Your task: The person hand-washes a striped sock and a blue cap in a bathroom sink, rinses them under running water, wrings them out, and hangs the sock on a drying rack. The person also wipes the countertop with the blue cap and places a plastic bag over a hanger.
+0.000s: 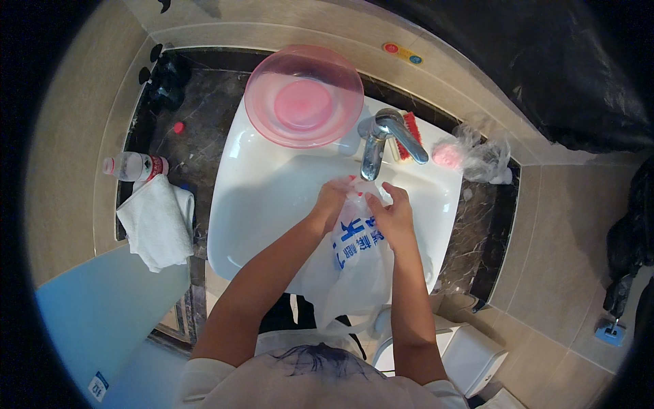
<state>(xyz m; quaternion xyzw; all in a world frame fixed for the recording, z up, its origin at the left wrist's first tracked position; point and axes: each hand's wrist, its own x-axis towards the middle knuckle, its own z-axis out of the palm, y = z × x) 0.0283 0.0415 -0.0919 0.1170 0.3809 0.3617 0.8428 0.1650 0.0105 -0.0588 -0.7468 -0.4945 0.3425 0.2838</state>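
Both hands are over the white washbasin point(265, 220), just below the spout of the chrome faucet point(372, 158). My left hand point(333, 200) pinches the gathered upper part of a thin white plastic bag point(352, 286) with blue writing. The bag hangs down over the basin's near edge. My right hand point(393, 212) is at the bag's other side, thumb against the plastic and index finger raised. Small red bits show at the bag's top between the fingers; what they belong to is not clear.
A pink translucent plastic basin point(303, 105) rests on the washbasin's back left. Behind the faucet lies a red-bristled brush point(412, 134). Pink soap or sponge point(447, 155) and clear plastic point(483, 153) sit right. A white towel point(158, 222), plastic bottle point(135, 166) and red cap point(179, 127) are left.
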